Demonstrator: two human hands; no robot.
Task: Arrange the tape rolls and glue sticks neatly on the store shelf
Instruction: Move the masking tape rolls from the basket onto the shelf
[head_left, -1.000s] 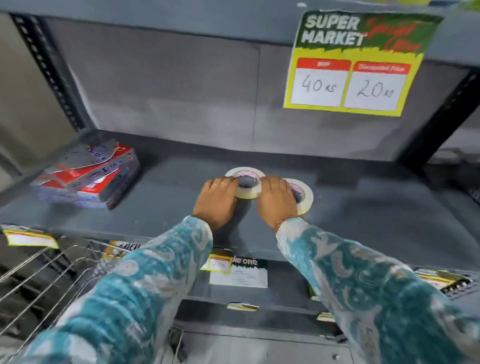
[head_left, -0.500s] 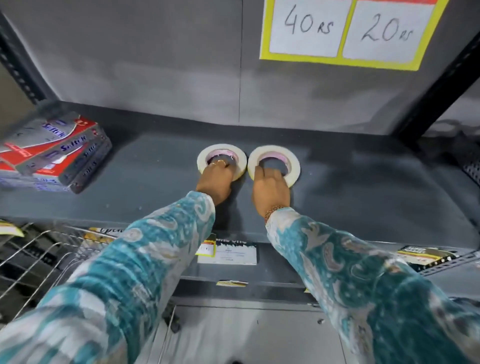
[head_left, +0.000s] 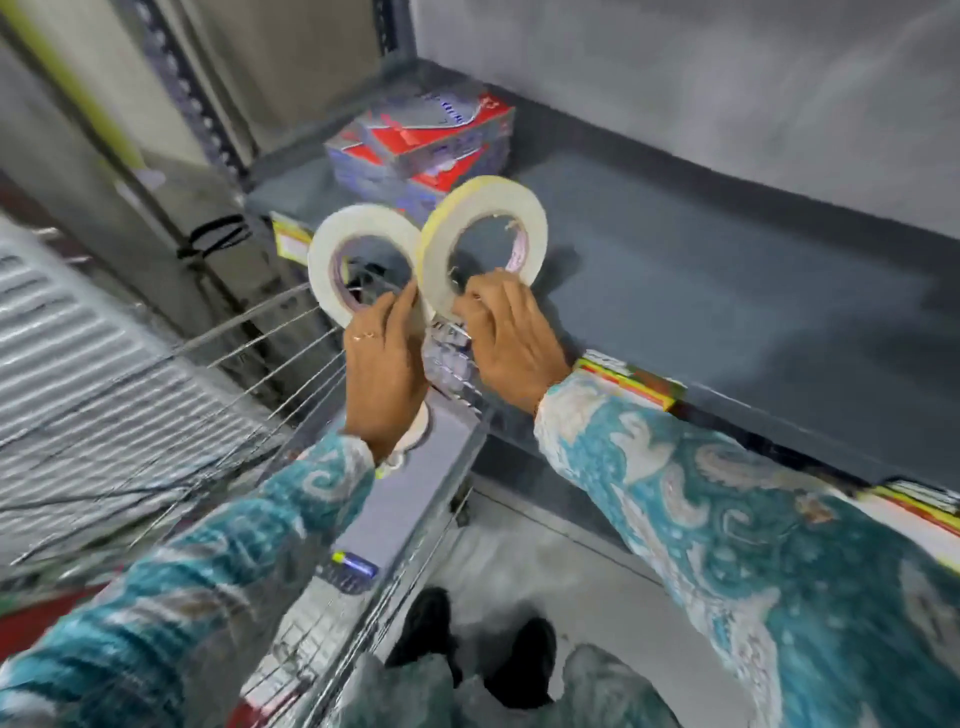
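Two white tape rolls stand upright side by side in the air above the front edge of the grey shelf (head_left: 727, 312). My left hand (head_left: 384, 374) pinches the bottom of the left tape roll (head_left: 321, 262). The bottom of the right tape roll (head_left: 488, 189) is pinched by my right hand (head_left: 511, 343). Their rims almost touch. No other roll shows on the shelf. A small blue and yellow cylinder (head_left: 354, 564) lies in the cart below; I cannot tell what it is.
A stack of red and silver boxes (head_left: 421, 140) sits at the shelf's far left corner. A wire cart (head_left: 260, 332) stands under my hands, left of the shelf. Price labels (head_left: 628, 382) line the shelf's front edge. My shoes (head_left: 426, 623) are on the floor below.
The two rolls lay flat on the shelf under my fingers; now each hand holds a roll upright above the shelf's front edge. My view has swung left and down.
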